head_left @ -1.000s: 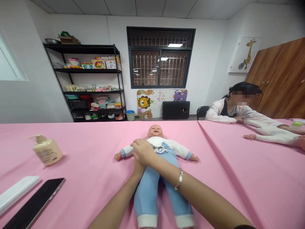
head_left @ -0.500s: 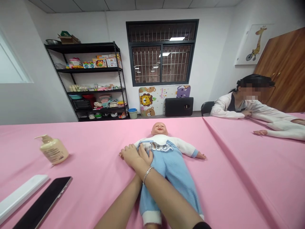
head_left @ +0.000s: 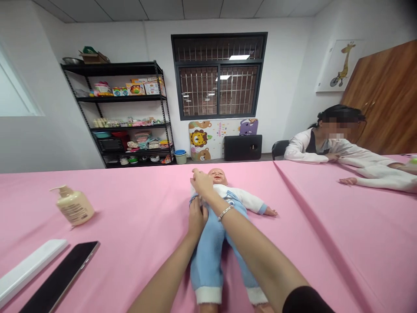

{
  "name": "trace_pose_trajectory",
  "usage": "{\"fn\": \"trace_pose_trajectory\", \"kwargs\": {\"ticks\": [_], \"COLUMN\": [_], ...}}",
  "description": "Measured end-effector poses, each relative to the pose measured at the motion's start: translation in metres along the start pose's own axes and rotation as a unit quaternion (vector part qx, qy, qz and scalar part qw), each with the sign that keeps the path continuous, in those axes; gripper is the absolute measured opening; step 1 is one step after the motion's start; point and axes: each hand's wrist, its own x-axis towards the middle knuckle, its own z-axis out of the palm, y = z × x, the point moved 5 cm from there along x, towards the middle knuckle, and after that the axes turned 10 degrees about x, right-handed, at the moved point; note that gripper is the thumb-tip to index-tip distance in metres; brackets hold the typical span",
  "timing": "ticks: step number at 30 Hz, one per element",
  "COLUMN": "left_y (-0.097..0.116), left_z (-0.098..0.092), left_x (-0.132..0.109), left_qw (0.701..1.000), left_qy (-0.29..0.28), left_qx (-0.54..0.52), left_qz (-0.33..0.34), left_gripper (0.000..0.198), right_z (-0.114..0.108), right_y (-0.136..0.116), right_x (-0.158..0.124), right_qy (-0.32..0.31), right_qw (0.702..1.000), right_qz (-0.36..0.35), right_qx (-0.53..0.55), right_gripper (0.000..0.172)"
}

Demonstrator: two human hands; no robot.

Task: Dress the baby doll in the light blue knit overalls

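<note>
A baby doll (head_left: 211, 234) in a white top and blue overalls lies on its back on the pink-covered table, head at the far end. My right hand (head_left: 202, 184), with a silver bracelet at the wrist, is closed around the doll's arm on the left side, which is raised beside its head. Lower down, my left hand (head_left: 197, 214) grips the doll's side below that armpit, thumb over the front of the overalls. Its fingertips are partly hidden by the clothing. The doll's other arm lies stretched out to the right.
On the left stand a pump bottle (head_left: 74, 206), a white long case (head_left: 31, 269) and a black phone (head_left: 61, 278). A person (head_left: 306, 145) leans on the table at the right, near another doll's arm (head_left: 374, 182). Shelves (head_left: 117, 99) stand behind.
My right hand has moved up and away from me, bringing the doll's arm from out at its side to beside its head. My left hand stays at the doll's side.
</note>
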Motion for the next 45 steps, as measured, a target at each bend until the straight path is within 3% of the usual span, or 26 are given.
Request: {"fn": "trace_pose_trajectory", "kwargs": {"ticks": [2,5,8,10,15,18,23,25,29,32,34,37,40,42,45], "left_y": [0.004,0.006,0.007,0.004,-0.005,-0.007,0.0,0.003,0.016,0.026,0.028,0.025,0.011,-0.007,-0.042], "left_z": [-0.003,-0.006,-0.008,-0.007,-0.006,-0.009,-0.016,-0.017,-0.022,-0.029,-0.035,-0.038,-0.038,-0.039,-0.038], "left_x": [-0.002,-0.005,-0.004,-0.003,0.0,0.001,0.002,0.002,0.001,-0.002,-0.003,0.001,0.012,0.021,0.029], "left_qw": [0.997,0.991,0.988,0.99,0.997,0.998,1.0,0.999,0.99,0.978,0.975,0.979,0.96,0.906,0.799], "left_qy": [0.04,0.089,0.119,0.113,0.073,0.03,0.015,0.022,0.027,0.028,0.046,0.065,0.089,0.126,0.154], "left_qx": [0.036,0.066,0.067,0.055,0.016,0.01,0.008,0.0,-0.039,-0.072,-0.093,-0.139,-0.264,-0.386,-0.515], "left_qz": [0.048,0.072,0.079,0.065,-0.01,-0.046,0.013,0.035,0.129,0.195,0.198,0.137,0.0,-0.12,-0.272], "left_gripper": [0.041,0.047,0.048,0.041,0.027,0.024,0.023,0.029,0.034,0.033,0.031,0.023,0.015,0.015,0.018], "right_z": [-0.01,-0.013,-0.007,-0.006,-0.016,-0.012,0.004,0.012,0.035,0.047,0.05,0.048,0.042,0.039,0.038], "right_y": [0.013,0.014,0.001,-0.009,-0.016,-0.004,0.014,0.014,0.018,0.039,0.058,0.078,0.085,0.087,0.089], "right_x": [0.002,-0.011,-0.032,-0.045,-0.043,-0.03,-0.015,-0.011,-0.001,0.009,0.012,0.013,0.012,0.012,0.009], "right_qy": [-0.037,-0.134,-0.283,-0.33,-0.243,-0.217,-0.223,-0.227,-0.18,-0.108,-0.059,-0.008,0.01,0.012,0.02], "right_qw": [0.999,0.99,0.953,0.932,0.961,0.973,0.97,0.956,0.863,0.864,0.871,0.89,0.914,0.927,0.94], "right_qz": [0.005,-0.049,-0.108,-0.143,-0.125,-0.08,-0.023,0.012,0.137,0.166,0.176,0.165,0.138,0.127,0.126], "right_qx": [-0.023,-0.016,-0.015,-0.053,-0.053,0.001,0.092,0.187,0.451,0.463,0.454,0.425,0.381,0.354,0.315], "right_gripper": [0.033,0.032,0.047,0.044,0.017,0.018,0.02,0.027,0.026,0.033,0.041,0.044,0.044,0.043,0.043]}}
